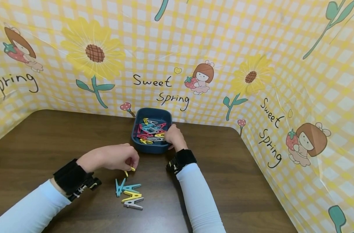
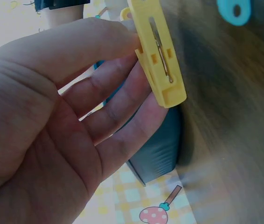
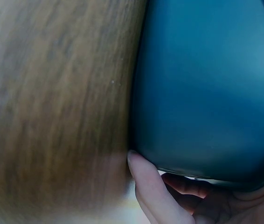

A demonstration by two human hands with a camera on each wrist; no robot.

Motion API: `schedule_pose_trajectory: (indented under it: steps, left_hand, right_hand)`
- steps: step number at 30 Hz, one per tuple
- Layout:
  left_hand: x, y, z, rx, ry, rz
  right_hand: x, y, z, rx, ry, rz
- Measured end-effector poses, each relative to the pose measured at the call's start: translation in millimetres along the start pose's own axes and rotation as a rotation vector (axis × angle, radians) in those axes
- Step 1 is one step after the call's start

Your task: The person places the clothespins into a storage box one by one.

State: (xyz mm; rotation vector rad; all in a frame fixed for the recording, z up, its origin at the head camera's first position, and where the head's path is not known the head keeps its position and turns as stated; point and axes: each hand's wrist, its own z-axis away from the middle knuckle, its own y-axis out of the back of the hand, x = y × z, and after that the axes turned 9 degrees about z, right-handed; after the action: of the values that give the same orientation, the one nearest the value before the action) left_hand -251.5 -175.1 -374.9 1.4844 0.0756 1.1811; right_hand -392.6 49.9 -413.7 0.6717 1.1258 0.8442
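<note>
The left hand [image 1: 112, 158] pinches a yellow clothespin [image 2: 158, 51] between thumb and fingers, just above four clothespins [image 1: 129, 194] lying on the near table [image 1: 42, 142]. The right hand [image 1: 174, 136] reaches into the dark blue tray [image 1: 142, 144] of mixed clothespins farther back; whether its fingers grip one cannot be told.

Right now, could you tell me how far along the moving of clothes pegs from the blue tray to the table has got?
Four pegs already lie on the table, near the left hand. In hand: that hand pinches a yellow peg just above them, while the right hand reaches into the blue tray. Left: a heap of coloured pegs in the tray, so most remains.
</note>
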Motion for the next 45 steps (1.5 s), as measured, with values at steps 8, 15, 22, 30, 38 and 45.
schedule_pose_trajectory:
  steps: [8, 15, 22, 30, 38, 45]
  left_hand:
    - [3.6, 12.5, 5.2, 0.054, -0.112, 0.011]
    - [4.0, 38.8, -3.4, 0.290, -0.138, 0.000]
    - [-3.1, 73.8, -48.9, 0.486, 0.046, 0.040]
    - [-15.5, 102.0, -92.0, 0.613, 0.315, 0.030]
    - [-29.0, 96.1, -123.8, 0.613, 0.394, -0.047]
    - [-31.7, 84.4, -129.8, 0.610, 0.411, -0.032]
  right_hand:
    - [0, -2, -5, -0.001, -0.012, -0.001]
    - [1, -1, 1, -0.006, 0.004, -0.020]
    - [0, 5, 9, -0.023, 0.035, -0.023]
    - [1, 2, 6, -0.017, 0.039, -0.041]
    - [-2, 2, -3, -0.010, -0.012, -0.016]
    - [-2, 1, -2, -0.011, -0.025, -0.012]
